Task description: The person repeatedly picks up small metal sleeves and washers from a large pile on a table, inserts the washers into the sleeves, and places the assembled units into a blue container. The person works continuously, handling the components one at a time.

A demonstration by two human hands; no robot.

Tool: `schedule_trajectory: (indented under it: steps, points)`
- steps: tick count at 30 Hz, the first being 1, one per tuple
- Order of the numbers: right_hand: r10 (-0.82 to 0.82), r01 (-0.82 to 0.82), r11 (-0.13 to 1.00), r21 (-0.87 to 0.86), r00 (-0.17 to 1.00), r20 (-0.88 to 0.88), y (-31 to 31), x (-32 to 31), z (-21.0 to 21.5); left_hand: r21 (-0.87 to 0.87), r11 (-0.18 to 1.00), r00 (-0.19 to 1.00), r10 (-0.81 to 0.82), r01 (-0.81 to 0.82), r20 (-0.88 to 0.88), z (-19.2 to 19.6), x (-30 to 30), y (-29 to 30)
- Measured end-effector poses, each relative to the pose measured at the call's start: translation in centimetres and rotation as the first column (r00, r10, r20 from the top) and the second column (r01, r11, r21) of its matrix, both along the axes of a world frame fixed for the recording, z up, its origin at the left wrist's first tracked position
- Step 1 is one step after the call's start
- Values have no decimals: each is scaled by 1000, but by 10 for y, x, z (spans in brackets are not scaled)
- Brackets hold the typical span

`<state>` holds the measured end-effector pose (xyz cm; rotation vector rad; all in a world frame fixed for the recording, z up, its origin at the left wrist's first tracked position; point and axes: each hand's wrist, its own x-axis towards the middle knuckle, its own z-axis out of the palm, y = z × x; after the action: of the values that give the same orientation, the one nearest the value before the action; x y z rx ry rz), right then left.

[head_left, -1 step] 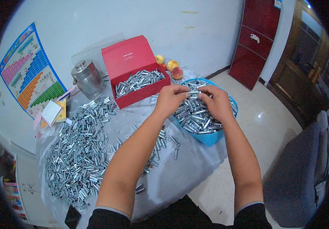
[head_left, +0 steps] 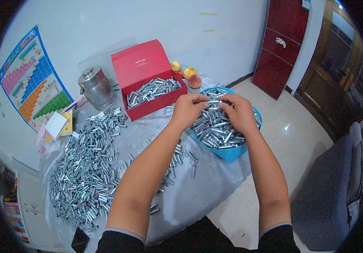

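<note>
Both my hands are raised over a blue container [head_left: 231,155] heaped with silver expansion bolts [head_left: 217,129]. Between them a single small expansion bolt [head_left: 213,101] lies level, its ends pinched by fingertips. My left hand [head_left: 188,110] grips its left end with thumb and forefinger. The right end sits between the thumb and fingers of my right hand [head_left: 239,111]. Left of my forearms, a large pile of loose metal sleeves and bolts [head_left: 86,168] spreads over the covered table [head_left: 207,185]. Small washers [head_left: 126,141] lie scattered beside the pile.
An open red box [head_left: 141,67] filled with similar metal pieces stands at the back. Beside it are a metal canister [head_left: 97,88] and several peach-like fruits [head_left: 194,81]. A dark flat object [head_left: 80,240] rests at the near-left edge. A grey sofa [head_left: 329,198] stands at right.
</note>
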<state>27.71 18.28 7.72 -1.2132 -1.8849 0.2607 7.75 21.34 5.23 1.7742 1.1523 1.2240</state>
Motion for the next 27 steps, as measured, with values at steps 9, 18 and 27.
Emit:
schedule_trajectory:
  steps: [9, 18, 27]
  points:
    - [-131, 151, 987, -63, 961, 245, 24, 7, -8, 358, 930, 904, 224, -86, -365, -14, 8, 9]
    - [-168, 169, 986, 14, 968, 185, 12, -1, -7, 157, 983, 992, 103, -90, -73, -37, -13, 2]
    - [-49, 31, 992, 126, 989, 140, -10, -43, -7, -11, 961, 953, 275, -276, 124, -49, -72, -44]
